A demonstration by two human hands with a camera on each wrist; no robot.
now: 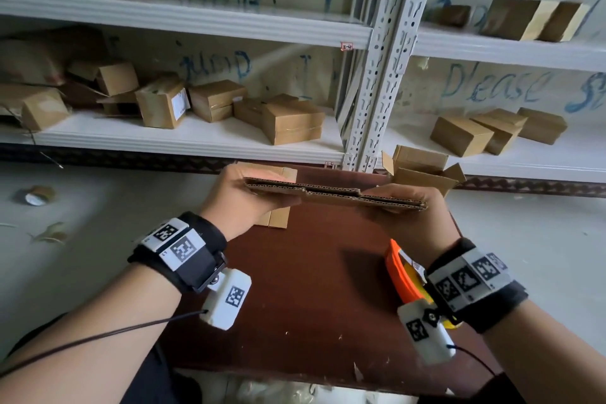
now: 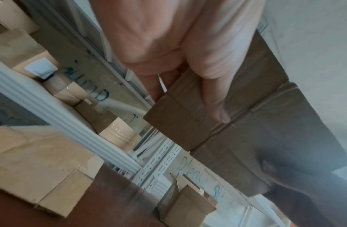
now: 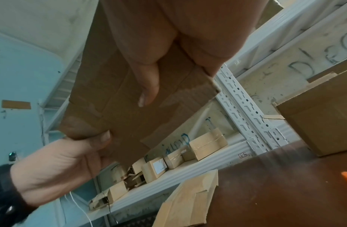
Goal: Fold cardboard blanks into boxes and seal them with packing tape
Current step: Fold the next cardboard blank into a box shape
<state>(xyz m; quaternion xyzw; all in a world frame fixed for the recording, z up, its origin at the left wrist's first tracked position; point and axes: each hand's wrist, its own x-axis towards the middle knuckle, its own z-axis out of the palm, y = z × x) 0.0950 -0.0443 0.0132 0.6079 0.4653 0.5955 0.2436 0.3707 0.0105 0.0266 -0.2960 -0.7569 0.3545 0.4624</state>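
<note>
Blank [image 1: 334, 194]: I hold it flat, edge toward me, above the table [image 1: 311, 289].
Left hand [image 1: 242, 200]: clamped on its left end.
Right hand [image 1: 410, 216]: clamped on its right end.
Axis: long side runs left-right between my hands.

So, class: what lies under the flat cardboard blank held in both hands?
Under the flat cardboard blank lie the brown table and part of a stack of blanks. The left hand covers the rest.

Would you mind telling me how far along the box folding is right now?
Done: taped boxes sit on the shelf. In hand: both hands, left hand and right hand, grip a flat blank above the table. Left: folding and taping it; an open box and more blanks wait.
</note>
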